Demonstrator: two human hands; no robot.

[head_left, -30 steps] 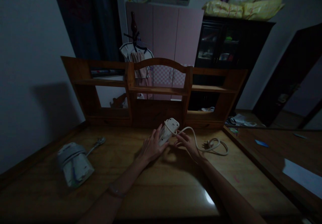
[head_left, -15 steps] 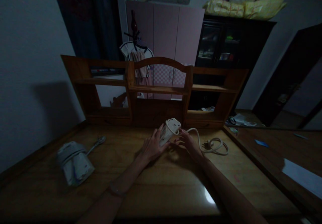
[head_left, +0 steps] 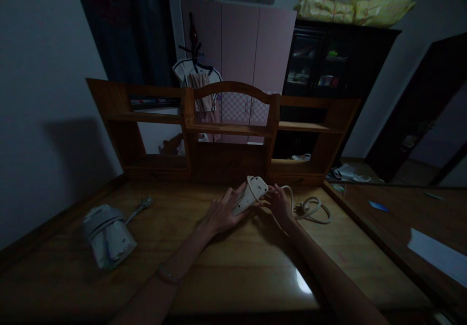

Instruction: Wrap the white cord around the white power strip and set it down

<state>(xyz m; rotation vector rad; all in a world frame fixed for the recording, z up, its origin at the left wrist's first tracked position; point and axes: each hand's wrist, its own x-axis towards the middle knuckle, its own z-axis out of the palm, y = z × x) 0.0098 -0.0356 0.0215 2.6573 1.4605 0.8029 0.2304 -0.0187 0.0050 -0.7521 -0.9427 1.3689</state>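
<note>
Desk of glossy wood, hands grasping power strip and cord, shelf behind, pink wardrobe, dark cabinet beyond

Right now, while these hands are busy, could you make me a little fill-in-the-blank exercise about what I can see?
1. The left hand holds a pale device; its cord, beyond the right hand, ends in a ____.
2. A second device lies on the ____ side of the picture.
3. The packages directly on top of the dark cabinet are ____ in colour.

Missing words: plug; left; yellow.
</note>
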